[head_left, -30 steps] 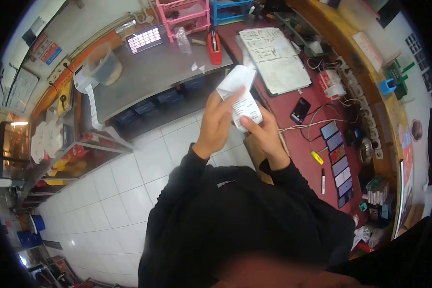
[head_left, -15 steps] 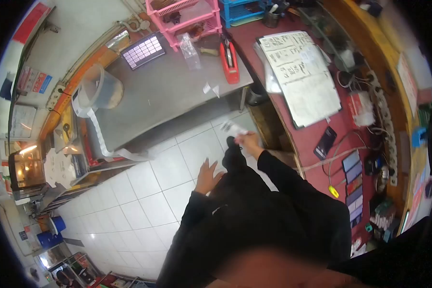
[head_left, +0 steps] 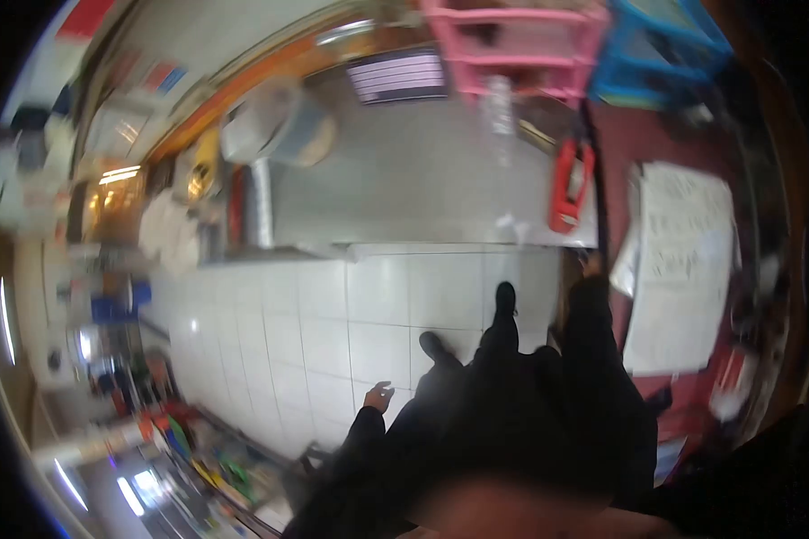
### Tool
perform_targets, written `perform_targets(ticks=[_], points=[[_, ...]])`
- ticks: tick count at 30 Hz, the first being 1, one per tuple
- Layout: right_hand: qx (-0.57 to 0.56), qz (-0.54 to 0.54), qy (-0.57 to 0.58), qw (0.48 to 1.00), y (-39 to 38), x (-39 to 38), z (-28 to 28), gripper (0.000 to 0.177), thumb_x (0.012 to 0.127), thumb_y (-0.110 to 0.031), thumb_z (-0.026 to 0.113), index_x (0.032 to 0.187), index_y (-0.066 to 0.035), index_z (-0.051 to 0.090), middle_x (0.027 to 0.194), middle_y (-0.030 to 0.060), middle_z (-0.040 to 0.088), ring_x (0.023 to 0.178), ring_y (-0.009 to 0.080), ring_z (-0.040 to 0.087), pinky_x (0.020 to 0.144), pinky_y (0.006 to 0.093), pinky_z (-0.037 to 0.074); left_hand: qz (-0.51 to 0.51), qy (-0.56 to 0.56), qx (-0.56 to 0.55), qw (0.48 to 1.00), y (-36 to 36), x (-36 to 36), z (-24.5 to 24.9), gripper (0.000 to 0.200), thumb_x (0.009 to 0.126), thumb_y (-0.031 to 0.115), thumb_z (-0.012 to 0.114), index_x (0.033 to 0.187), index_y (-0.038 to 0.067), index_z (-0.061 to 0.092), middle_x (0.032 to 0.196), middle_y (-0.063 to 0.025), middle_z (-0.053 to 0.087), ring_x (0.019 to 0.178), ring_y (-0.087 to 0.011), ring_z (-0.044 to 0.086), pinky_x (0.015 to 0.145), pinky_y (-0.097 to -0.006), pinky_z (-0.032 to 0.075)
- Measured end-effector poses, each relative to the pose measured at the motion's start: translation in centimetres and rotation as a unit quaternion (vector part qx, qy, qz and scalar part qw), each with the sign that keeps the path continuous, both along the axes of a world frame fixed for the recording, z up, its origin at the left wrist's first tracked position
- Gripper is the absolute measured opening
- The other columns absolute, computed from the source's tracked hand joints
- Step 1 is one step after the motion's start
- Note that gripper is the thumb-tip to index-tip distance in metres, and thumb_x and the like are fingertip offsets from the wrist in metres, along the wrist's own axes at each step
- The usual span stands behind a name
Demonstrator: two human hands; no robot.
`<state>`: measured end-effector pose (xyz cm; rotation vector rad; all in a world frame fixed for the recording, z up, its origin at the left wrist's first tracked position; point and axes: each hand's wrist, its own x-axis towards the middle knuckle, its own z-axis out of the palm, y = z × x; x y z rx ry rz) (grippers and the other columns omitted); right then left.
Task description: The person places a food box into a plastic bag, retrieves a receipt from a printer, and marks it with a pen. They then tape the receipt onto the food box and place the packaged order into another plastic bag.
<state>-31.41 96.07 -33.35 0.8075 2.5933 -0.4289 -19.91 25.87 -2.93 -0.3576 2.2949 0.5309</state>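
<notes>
My left hand [head_left: 380, 396] hangs above the white tiled floor, its fingers loosely bent and apart, with nothing in them. My right hand [head_left: 591, 262] is stretched forward at the gap between the grey table's [head_left: 395, 180] front corner and the dark red desk [head_left: 634, 135]. It is blurred and mostly behind my black sleeve, so its fingers and anything in them cannot be made out. Nearest to it on the grey table lies a red and black tool [head_left: 568, 190]. On the desk, right of that hand, are handwritten paper sheets [head_left: 679, 269].
A clear plastic tub [head_left: 306, 130], a calendar-like card [head_left: 397, 75] and a clear plastic wrapper [head_left: 499, 117] are on the grey table. Pink [head_left: 517, 49] and blue [head_left: 661, 54] baskets stand at the back. My feet are on the white floor tiles [head_left: 377, 296].
My view has turned and I have stepped. My right hand, which held a white paper-like piece over the floor, has moved right to the desk's edge; the piece is out of sight.
</notes>
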Motion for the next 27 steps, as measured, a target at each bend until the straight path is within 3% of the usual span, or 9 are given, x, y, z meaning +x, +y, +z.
perform_targets(ticks=[2, 4, 7, 10, 14, 18, 21, 24, 27], points=[[-0.029, -0.035, 0.037, 0.998, -1.5, 0.3, 2.4, 0.062, 0.083, -0.050, 0.058, 0.121, -0.001, 0.051, 0.121, 0.0189, 0.053, 0.111, 0.0330, 0.053, 0.093, 0.0424, 0.043, 0.048, -0.063, -0.031, 0.996, -0.5, 2.7, 0.3, 0.042, 0.081, 0.039, 0.065, 0.115, 0.015, 0.061, 0.099, -0.0139, 0.068, 0.094, -0.0293, 0.064, 0.086, -0.0380, 0.051], [0.123, 0.099, -0.134, 0.978, -4.3, -0.6, 4.8, 0.075, 0.080, -0.059, 0.055, 0.128, -0.001, 0.048, 0.123, 0.0188, 0.053, 0.116, 0.0314, 0.050, 0.097, 0.0430, 0.039, 0.095, -0.057, -0.031, 0.993, -1.0, 5.7, 0.1, 0.042, 0.080, 0.040, 0.066, 0.114, 0.016, 0.062, 0.100, -0.0136, 0.068, 0.094, -0.0288, 0.064, 0.086, -0.0378, 0.050], [0.134, 0.093, -0.135, 0.977, -10.1, -0.7, 5.1, 0.059, 0.082, -0.051, 0.056, 0.117, -0.004, 0.051, 0.110, 0.0152, 0.055, 0.100, 0.0291, 0.052, 0.083, 0.0416, 0.041, 0.152, -0.098, -0.014, 0.983, -2.9, 10.3, -2.9, 0.043, 0.080, 0.044, 0.064, 0.114, 0.017, 0.063, 0.099, -0.0126, 0.068, 0.093, -0.0276, 0.065, 0.085, -0.0378, 0.051], [-0.215, -0.069, -0.012, 0.974, -20.6, -0.5, 3.6, 0.044, 0.083, -0.044, 0.058, 0.106, -0.007, 0.054, 0.097, 0.0116, 0.056, 0.085, 0.0267, 0.053, 0.070, 0.0403, 0.043, 0.184, -0.124, 0.032, 0.975, -4.6, 12.3, -4.5, 0.043, 0.079, 0.050, 0.062, 0.111, 0.022, 0.067, 0.108, -0.0109, 0.066, 0.103, -0.0260, 0.062, 0.090, -0.0389, 0.049], [-0.698, -0.260, -0.124, 0.655, -39.6, -1.8, 4.3, 0.024, 0.084, -0.035, 0.060, 0.091, -0.012, 0.059, 0.080, 0.0068, 0.059, 0.064, 0.0236, 0.056, 0.051, 0.0385, 0.046, 0.206, -0.126, 0.089, 0.966, -8.9, 14.1, -8.0, 0.039, 0.079, 0.048, 0.064, 0.109, 0.023, 0.067, 0.109, -0.0105, 0.066, 0.106, -0.0269, 0.060, 0.093, -0.0386, 0.047], [-0.659, 0.010, -0.150, 0.737, -59.4, -6.2, 20.7, 0.021, 0.088, -0.027, 0.060, 0.096, -0.009, 0.056, 0.076, 0.0044, 0.059, 0.055, 0.0139, 0.053, 0.047, 0.0255, 0.044, 0.153, -0.099, 0.080, 0.980, -16.3, 14.7, -9.4, 0.037, 0.079, 0.046, 0.065, 0.108, 0.023, 0.068, 0.107, -0.0101, 0.066, 0.105, -0.0269, 0.061, 0.092, -0.0383, 0.047], [-0.619, 0.167, -0.157, 0.751, -68.0, -10.1, 25.8, 0.021, 0.087, -0.026, 0.062, 0.097, -0.009, 0.056, 0.080, 0.0061, 0.062, 0.059, 0.0139, 0.057, 0.050, 0.0268, 0.046, 0.310, 0.085, 0.018, 0.947, -19.8, 13.0, -10.7, 0.031, 0.079, 0.036, 0.065, 0.102, 0.015, 0.068, 0.091, -0.0102, 0.069, 0.085, -0.0248, 0.065, 0.077, -0.0380, 0.052], [-0.612, 0.132, -0.142, 0.767, -72.5, -13.9, 28.5, 0.021, 0.088, -0.024, 0.060, 0.102, -0.010, 0.056, 0.084, 0.0069, 0.063, 0.065, 0.0153, 0.060, 0.055, 0.0290, 0.049, 0.352, 0.205, 0.012, 0.913, -23.7, 9.9, -14.3, 0.032, 0.083, 0.032, 0.064, 0.105, 0.009, 0.066, 0.078, -0.0091, 0.070, 0.063, -0.0190, 0.066, 0.063, -0.0338, 0.054], [-0.633, 0.044, -0.111, 0.765, -74.2, -16.7, 31.9, 0.022, 0.088, -0.023, 0.060, 0.106, -0.011, 0.055, 0.086, 0.0064, 0.063, 0.068, 0.0165, 0.060, 0.061, 0.0306, 0.050, 0.351, 0.102, 0.100, 0.925, -26.2, 5.1, -14.6, 0.036, 0.083, 0.034, 0.064, 0.107, 0.007, 0.066, 0.078, -0.0075, 0.069, 0.059, -0.0162, 0.063, 0.057, -0.0302, 0.053]])
